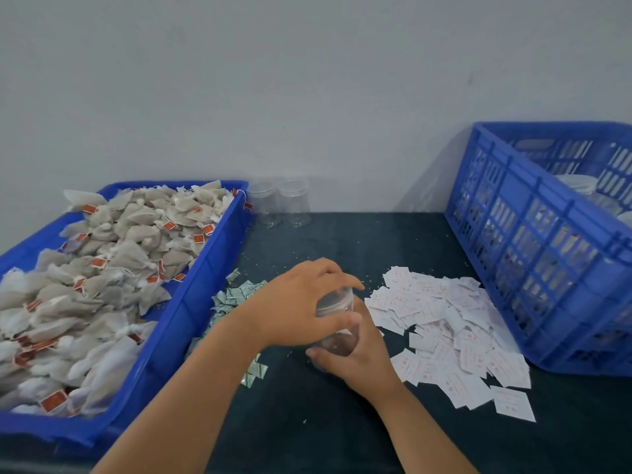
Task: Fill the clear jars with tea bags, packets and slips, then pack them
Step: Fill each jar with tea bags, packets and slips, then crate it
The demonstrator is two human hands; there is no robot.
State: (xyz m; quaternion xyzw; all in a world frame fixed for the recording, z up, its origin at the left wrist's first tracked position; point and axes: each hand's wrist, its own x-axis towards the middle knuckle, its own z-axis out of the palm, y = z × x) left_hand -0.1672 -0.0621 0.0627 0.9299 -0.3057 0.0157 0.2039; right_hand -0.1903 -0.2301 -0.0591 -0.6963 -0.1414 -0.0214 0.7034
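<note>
A clear jar (337, 323) stands on the dark table in the middle, with brownish contents low inside. My left hand (301, 302) wraps over its lid and upper part. My right hand (355, 357) grips the jar's base from the near side. A pile of white slips with red print (451, 330) lies just right of the jar. Small green-white packets (236, 295) are scattered left of it, partly hidden by my left arm. Tea bags with red tags (102, 275) fill the blue tray (191, 302) on the left.
Two clear jars (280, 206) without contents stand at the back by the wall. A tall blue slotted crate (533, 241) on the right holds several lidded jars. Tiny crumbs dot the dark table (342, 432).
</note>
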